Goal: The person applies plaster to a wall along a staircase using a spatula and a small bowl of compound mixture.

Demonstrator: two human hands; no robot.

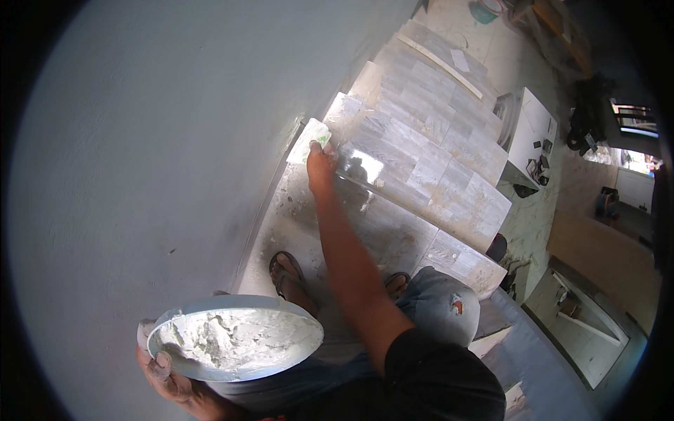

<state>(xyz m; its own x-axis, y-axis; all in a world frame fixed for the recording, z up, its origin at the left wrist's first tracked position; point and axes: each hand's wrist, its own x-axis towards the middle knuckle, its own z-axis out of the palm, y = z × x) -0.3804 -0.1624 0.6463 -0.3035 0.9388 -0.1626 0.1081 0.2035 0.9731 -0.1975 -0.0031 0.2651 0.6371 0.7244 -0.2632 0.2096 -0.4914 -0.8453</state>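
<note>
My left hand (167,377) grips the side of a light blue basin (242,302), thumb over the rim. White putty (235,340) is smeared thickly across the basin's inside. My right arm reaches forward and down, and my right hand (321,163) closes on a flat, putty-coated scraper (309,138) with a touch of green. The scraper is at the foot of the grey wall (161,154), where it meets a tiled step (393,137). Whether the blade touches the wall cannot be told.
Wood-look tiled stairs run down ahead, dusty and stained. My sandalled feet (289,275) stand on a step beside the wall. A white-topped table (535,130) with small dark items stands at the right below. A long pale strip (441,64) lies across a lower step.
</note>
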